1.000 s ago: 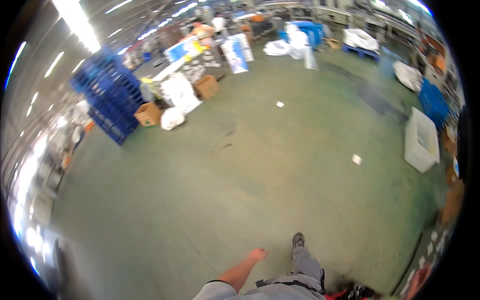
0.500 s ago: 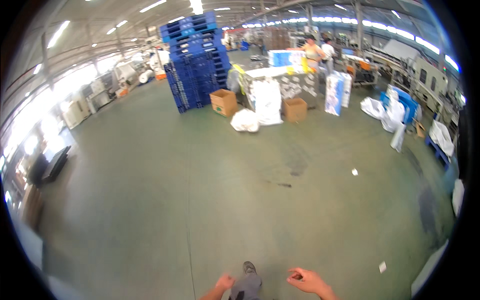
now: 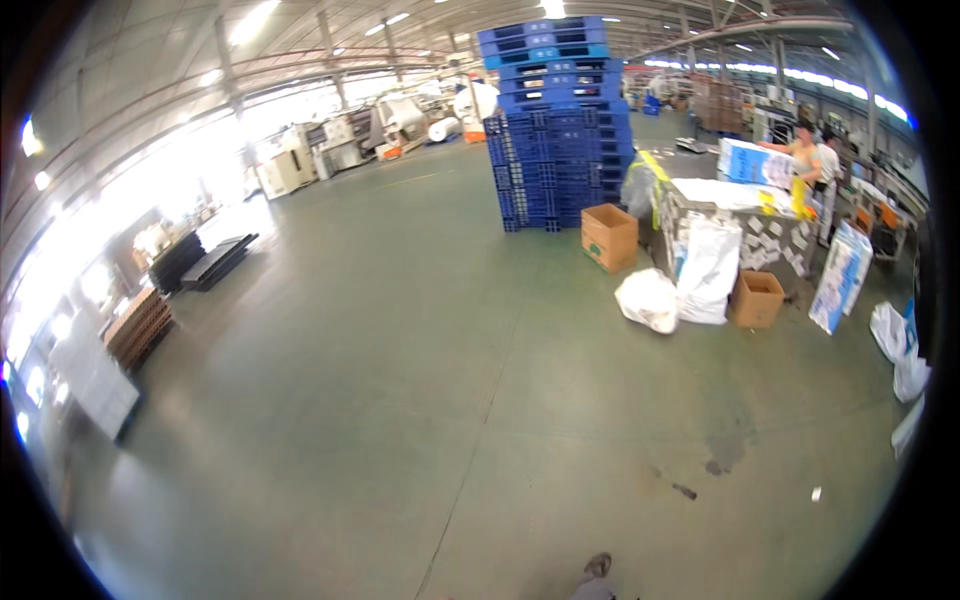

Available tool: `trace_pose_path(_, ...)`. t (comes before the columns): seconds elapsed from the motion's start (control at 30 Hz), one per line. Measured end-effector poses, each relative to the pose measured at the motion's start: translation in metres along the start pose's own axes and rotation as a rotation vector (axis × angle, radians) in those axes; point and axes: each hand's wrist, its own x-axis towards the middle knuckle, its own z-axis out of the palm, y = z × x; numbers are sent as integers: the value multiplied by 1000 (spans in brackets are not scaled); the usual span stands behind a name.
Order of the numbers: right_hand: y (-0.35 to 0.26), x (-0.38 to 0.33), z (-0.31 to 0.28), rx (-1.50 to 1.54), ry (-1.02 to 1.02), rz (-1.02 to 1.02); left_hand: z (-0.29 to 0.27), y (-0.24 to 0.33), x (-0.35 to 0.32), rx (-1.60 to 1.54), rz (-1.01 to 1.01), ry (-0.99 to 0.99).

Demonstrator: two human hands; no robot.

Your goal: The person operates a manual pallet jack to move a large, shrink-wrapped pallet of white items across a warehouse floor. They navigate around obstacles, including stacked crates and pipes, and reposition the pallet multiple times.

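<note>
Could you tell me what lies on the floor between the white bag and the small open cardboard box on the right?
In the head view, a tall white sack stands between the white bag and the small open cardboard box, in front of the table.

Not much of the person to see in this one, honestly. Neither hand is in the frame, and no forearm comes up from the lower edge either, so there's no way to tell whether the fingers are open or curled. The only bit of the body that shows is at the very bottom of the frame, a little right of centre: the tip of a dark shoe pointing up into the picture, with a sliver of grey trouser leg right below it, cut off by the edge. The foot looks flat on the ground. Everything above the shin is out of view.
</note>
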Motion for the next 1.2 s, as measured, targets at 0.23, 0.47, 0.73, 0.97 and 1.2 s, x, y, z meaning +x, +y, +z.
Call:
trace_pose_path(0.23,-297,314,35,-495,76,-149,-99,156,258,67,99,-51)
trace_pose_path(0.47,-631,640,170,-254,90,-193,-202,237,439,-541,-354,57)
trace_pose_path(0.73,-855,878,384,-194,58,-317,-318,222,724,-9,-124,16)
trace_pose_path(0.97,-744,946,346,-1503,-268,79,-530,358,1036,-625,-412,7)
trace_pose_path(1.2,-858,1165,421,-1215,-36,-32,-758,499,1371,-775,-314,225)
